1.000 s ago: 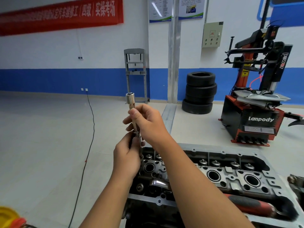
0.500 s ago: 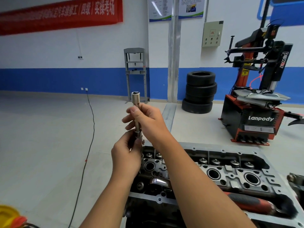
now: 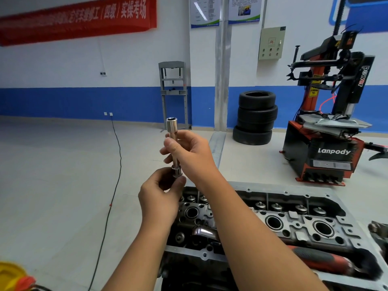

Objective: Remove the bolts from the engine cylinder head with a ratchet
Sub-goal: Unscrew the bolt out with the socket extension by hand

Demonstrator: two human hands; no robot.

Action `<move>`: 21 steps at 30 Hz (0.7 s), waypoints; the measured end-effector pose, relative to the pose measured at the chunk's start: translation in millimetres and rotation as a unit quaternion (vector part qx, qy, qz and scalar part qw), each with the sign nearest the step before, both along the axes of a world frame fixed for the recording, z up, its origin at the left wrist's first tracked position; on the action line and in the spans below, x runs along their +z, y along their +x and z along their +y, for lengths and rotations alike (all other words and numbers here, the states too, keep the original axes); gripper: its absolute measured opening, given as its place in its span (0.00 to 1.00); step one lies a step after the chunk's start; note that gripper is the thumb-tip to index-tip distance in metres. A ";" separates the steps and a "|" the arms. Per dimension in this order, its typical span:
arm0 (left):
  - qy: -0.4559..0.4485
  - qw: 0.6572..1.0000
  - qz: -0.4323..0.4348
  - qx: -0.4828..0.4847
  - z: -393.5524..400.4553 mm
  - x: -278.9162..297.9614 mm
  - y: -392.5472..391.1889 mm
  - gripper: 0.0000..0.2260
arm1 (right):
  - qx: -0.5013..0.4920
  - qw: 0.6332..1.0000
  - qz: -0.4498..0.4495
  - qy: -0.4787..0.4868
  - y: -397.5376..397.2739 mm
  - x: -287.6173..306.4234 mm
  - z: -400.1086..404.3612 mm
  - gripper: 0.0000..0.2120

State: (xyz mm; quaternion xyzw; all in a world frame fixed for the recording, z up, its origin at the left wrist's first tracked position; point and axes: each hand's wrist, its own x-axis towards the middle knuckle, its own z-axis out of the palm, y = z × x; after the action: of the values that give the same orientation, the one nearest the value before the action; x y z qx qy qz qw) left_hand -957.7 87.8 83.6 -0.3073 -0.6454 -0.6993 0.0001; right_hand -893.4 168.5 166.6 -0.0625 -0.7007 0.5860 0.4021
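Observation:
A chrome extension bar with a socket (image 3: pixel 172 123) on its top end stands upright in front of me. My right hand (image 3: pixel 189 153) grips the bar's shaft in the middle. My left hand (image 3: pixel 160 196) pinches its lower end, a knurled collar (image 3: pixel 177 171). Below lies the grey engine cylinder head (image 3: pixel 298 224) with round plug wells and valve tops. The ratchet lies across the head: its chrome head (image 3: pixel 202 232) shows beside my right forearm, and its red and black handle (image 3: pixel 323 260) runs to the right.
A stack of black tyres (image 3: pixel 256 117) and a red and black tyre changer (image 3: pixel 327 131) stand behind the engine. A grey press frame (image 3: pixel 173 91) is at the wall. A black cable (image 3: pixel 114 175) runs over the floor on the left. A yellow object (image 3: pixel 10 276) sits at the bottom left.
Both hands have shifted the bar slightly rightward and brought it more upright. The grip on it is the same.

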 end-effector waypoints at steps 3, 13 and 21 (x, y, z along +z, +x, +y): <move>0.001 1.000 -0.008 0.013 -0.3 -2.3 -2.3 0.06 | -0.024 1.000 0.017 0.000 -0.9 0.0 3.7 0.05; 0.010 1.000 -0.015 -0.011 4.8 1.7 -0.3 0.06 | 0.017 0.999 -0.014 0.047 -3.2 -2.3 0.2 0.06; 0.082 0.984 -0.148 -0.046 -4.0 8.8 1.4 0.03 | 0.016 0.997 -0.048 0.055 -16.4 -3.8 -15.5 0.16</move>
State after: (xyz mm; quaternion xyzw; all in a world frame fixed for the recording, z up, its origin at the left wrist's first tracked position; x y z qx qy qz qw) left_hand -956.3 83.7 92.3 -0.2288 -0.5637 -0.7870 -0.1023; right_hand -909.8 152.9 162.8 -0.0569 -0.7513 0.5491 0.3618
